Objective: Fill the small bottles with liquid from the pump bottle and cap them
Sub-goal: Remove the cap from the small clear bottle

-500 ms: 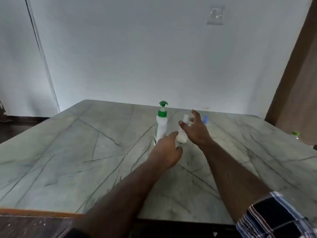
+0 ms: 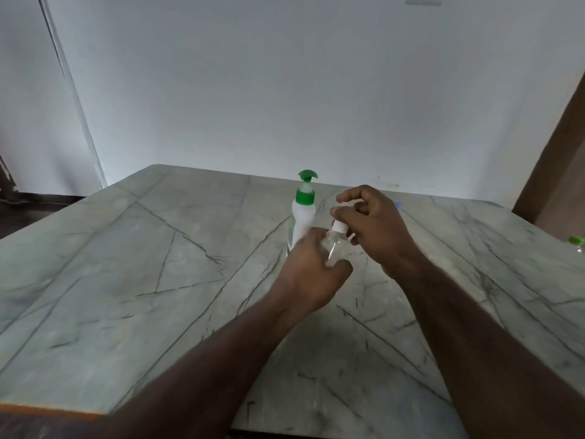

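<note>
Small clear bottle [image 2: 333,248] sits between both hands, above the marble table [image 2: 126,280], tilted w/ its neck up and to the right; can't tell if its base touches the tabletop, since the left hand covers the lower part. Left hand [image 2: 311,274] wraps the bottle body from the left and below, fingers curled round it, thumb tip showing on the near side, so a firm grasp on the bottle. Right hand [image 2: 373,223] comes in from the right at neck level, fingers bent; thumb and forefinger pinch the white cap [image 2: 340,226] on the bottle's neck, other fingers curled above. A white bit shows higher up between the right fingers, too blurred to name. Can't tell whether the cap is fully seated or loose. Pump bottle [image 2: 303,217], white w/ green collar and green pump head, stands upright on the table just behind and left of the hands, its lower part hidden by the left hand. Both forearms reach in from the near edge, left from bottom centre, right from bottom right. Far right, near the frame edge, a small green-topped item [image 2: 576,240] stands well apart from the hands. A faint blue blur [image 2: 397,203] shows just behind the right hand. Plain white wall [image 2: 285,90] behind the table.
</note>
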{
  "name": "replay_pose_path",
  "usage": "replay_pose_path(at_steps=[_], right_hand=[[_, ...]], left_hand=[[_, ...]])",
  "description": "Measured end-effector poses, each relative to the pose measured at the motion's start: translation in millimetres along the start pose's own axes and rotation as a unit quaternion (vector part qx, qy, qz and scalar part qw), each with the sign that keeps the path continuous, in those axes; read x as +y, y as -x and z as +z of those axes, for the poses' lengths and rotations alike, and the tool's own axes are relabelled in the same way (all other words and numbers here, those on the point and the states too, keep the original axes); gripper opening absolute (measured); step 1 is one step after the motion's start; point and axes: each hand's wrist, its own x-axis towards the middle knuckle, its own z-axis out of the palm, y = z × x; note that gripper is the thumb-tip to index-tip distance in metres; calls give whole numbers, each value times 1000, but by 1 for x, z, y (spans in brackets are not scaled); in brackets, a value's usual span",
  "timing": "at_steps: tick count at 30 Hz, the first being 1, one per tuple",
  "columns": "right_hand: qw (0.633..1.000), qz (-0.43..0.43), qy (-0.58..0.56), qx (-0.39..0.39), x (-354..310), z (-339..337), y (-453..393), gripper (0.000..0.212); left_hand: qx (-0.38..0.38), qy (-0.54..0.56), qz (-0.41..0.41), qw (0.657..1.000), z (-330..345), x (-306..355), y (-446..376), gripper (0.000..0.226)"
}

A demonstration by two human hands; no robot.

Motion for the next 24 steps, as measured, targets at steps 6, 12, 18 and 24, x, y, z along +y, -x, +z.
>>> replay_pose_path(at_steps=[6, 12, 18, 24], right_hand=[[989, -27, 147, -19, 3, 2, -6, 53], [995, 24, 80, -57, 9, 2, 5, 50], [995, -18, 41, -92, 14, -3, 9, 35], [982, -53, -8, -181, 16, -16, 10, 13]], left_hand=[[3, -24, -25, 999, 0, -8, -2, 44], [10, -99, -26, 995, 3, -12, -5, 48], [-14, -115, -17, 993, 0, -14, -5, 43], [-41, -98, -29, 994, -6, -14, -7, 37]])
